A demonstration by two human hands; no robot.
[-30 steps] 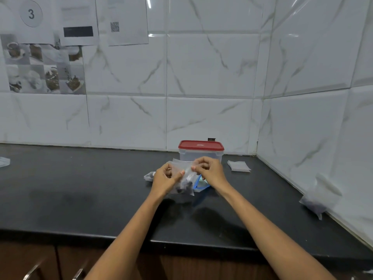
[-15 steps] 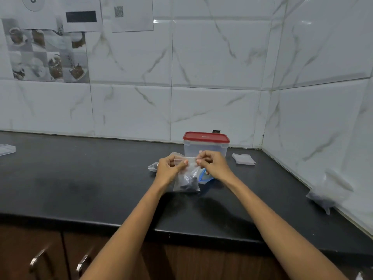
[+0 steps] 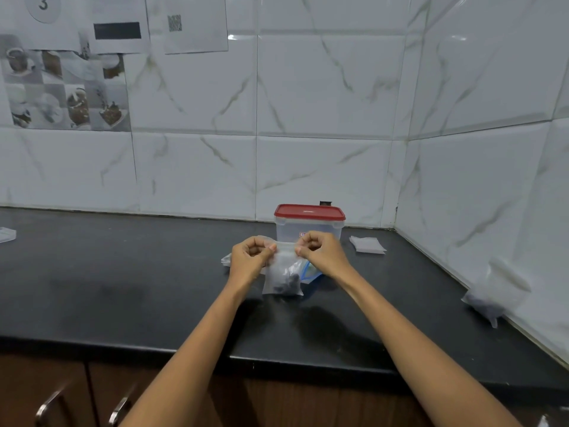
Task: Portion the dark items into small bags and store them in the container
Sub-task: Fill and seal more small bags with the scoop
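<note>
Black countertop (image 3: 123, 288) along marble-tiled walls, red-lidded clear container (image 3: 309, 224) at the back, left hand (image 3: 251, 260) and right hand (image 3: 320, 254) each pinching a top corner of the small clear bag (image 3: 281, 272), dark items (image 3: 284, 285) sunk at its bottom, just before the container

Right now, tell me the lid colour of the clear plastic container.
Red lid, clearest in the head view.

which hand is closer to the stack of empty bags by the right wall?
Right. The right hand pinches the small bag's top, just left of the stack of empty bags; the left hand pinches the bag's other corner, farther left.
</note>
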